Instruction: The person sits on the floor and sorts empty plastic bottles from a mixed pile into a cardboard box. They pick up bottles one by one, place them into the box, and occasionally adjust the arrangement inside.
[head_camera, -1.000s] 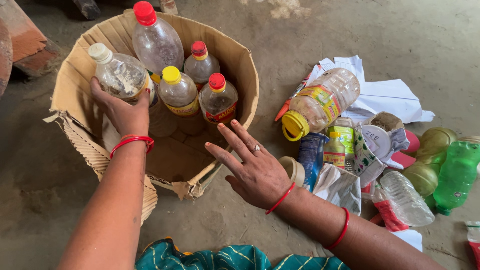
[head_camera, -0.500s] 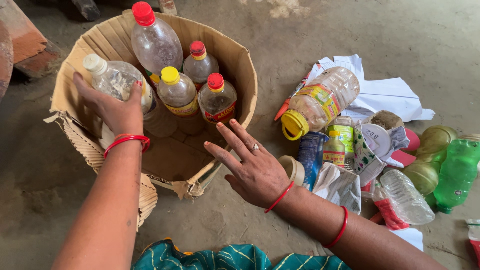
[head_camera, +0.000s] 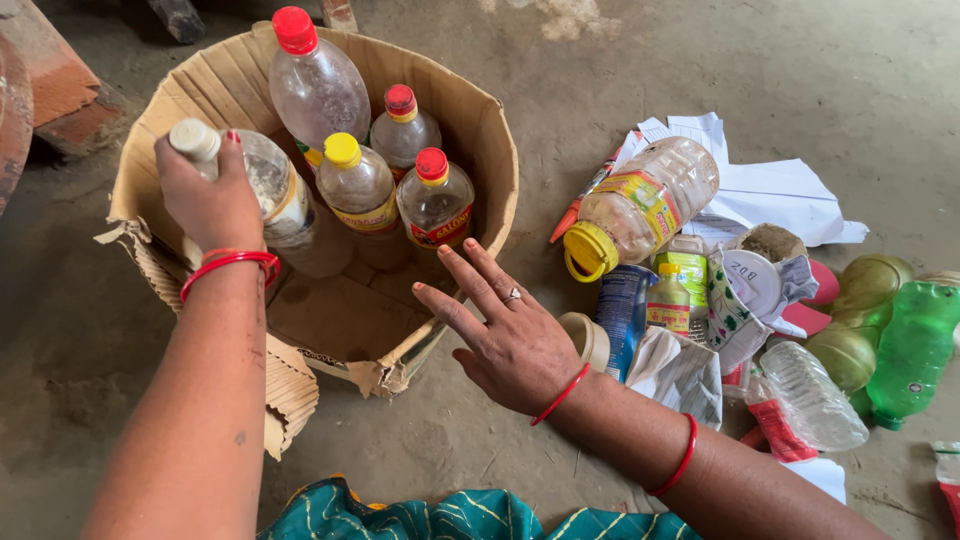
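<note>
My left hand (head_camera: 208, 200) grips a clear plastic bottle with a white cap (head_camera: 272, 195), standing at the left inside a round cardboard box (head_camera: 478, 130). Beside it in the box stand a tall red-capped bottle (head_camera: 318, 85), a yellow-capped bottle (head_camera: 357, 185) and two smaller red-capped bottles (head_camera: 434, 200). My right hand (head_camera: 505, 335) hovers with fingers spread just outside the box's near right rim, holding nothing.
To the right on the dirt floor lies a heap: a big clear jar with a yellow lid (head_camera: 640, 205), white papers (head_camera: 770, 190), a blue can (head_camera: 622, 305), green bottles (head_camera: 910, 345), a crushed clear bottle (head_camera: 812, 395). Bricks (head_camera: 45, 70) sit at the top left.
My left hand has slid up around the white-capped bottle's neck and shifted it slightly left toward the box wall. My right hand has stayed in place.
</note>
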